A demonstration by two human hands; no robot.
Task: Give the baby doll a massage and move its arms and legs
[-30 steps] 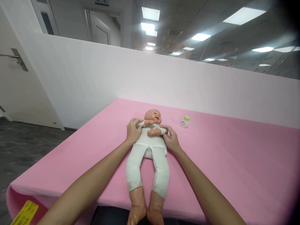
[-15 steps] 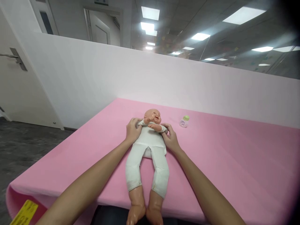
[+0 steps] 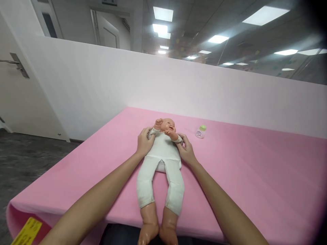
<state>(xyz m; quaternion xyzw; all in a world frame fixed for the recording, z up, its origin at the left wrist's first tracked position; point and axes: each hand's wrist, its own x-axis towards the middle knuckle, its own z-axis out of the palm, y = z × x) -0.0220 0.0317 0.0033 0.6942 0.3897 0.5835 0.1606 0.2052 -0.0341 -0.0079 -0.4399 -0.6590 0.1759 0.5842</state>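
A baby doll [image 3: 163,148] with a white cloth body and hard plastic head, hands and feet lies on its back on the pink-covered table [image 3: 224,177]. Its head points away from me and its feet hang over the near edge. My left hand [image 3: 145,141] is closed round the doll's upper arm on the left side. On the other side, my right hand [image 3: 186,149] grips the doll's other arm by its white cloth. Both plastic doll hands are raised in front of its head and chest, apart from each other.
A small clear bottle with a green cap [image 3: 201,131] stands to the right beyond my right hand. Behind the table runs a low white wall [image 3: 178,88]. A door [image 3: 22,88] is at the left, and a yellow tag [image 3: 27,232] hangs at the near left corner.
The doll's forearms have swung apart and up: the left one has risen beside its head, and the right one now tilts upward. My hands have barely moved.
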